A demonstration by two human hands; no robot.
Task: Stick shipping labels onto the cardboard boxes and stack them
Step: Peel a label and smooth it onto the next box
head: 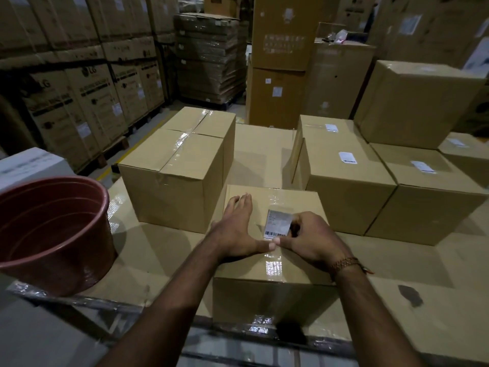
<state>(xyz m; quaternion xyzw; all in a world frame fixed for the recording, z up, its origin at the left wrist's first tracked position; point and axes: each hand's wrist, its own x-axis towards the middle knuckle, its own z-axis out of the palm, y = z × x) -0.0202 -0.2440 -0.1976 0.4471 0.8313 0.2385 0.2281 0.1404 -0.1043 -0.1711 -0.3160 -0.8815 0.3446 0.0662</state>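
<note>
**Packer:** Head view has the shipping label (277,224) lying on top of the near cardboard box (264,260), just right of that box's tape seam, its long side running away from me and the barcode at the near end.

**Checker:** Which hand is on it?

**Packer:** The right hand (309,238). Its fingers are curled over the label's right edge, thumb pressing at the near corner. The left hand (235,234) lies flat with straight fingers on the same box top, left of the label, thumb tip meeting the right thumb. So the right is nearer; I'd judge the label needs smoothing down from there.

**Checker:** And beyond that box?

**Packer:** Behind it to the left stands a taller taped box (174,178), no label that I can see. Behind to the right, labelled boxes (346,168) sit side by side, one stacked further back.

**Checker:** Any containers?

**Packer:** A reddish plastic bucket (53,234) well left of the near box. What shows of its inside looks bare; the bottom is dark.
</note>
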